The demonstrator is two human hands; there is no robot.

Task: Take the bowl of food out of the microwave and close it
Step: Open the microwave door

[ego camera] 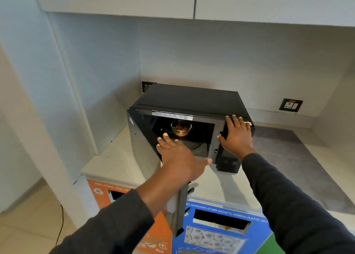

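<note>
A: Where is the clear glass bowl of food [181,129]?

B: Inside the open black microwave [192,102], on its turntable.

A: And the hands?

B: The left hand [177,157], fingers spread and empty, reaches toward the cavity. The right hand [235,136] lies flat on the control panel, holding nothing, probably steadying the oven on the pale table [115,163].

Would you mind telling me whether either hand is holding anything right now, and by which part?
Nothing is held. The left hand reaches open toward the clear glass bowl of food; the right hand rests flat on the black microwave's front panel.
</note>
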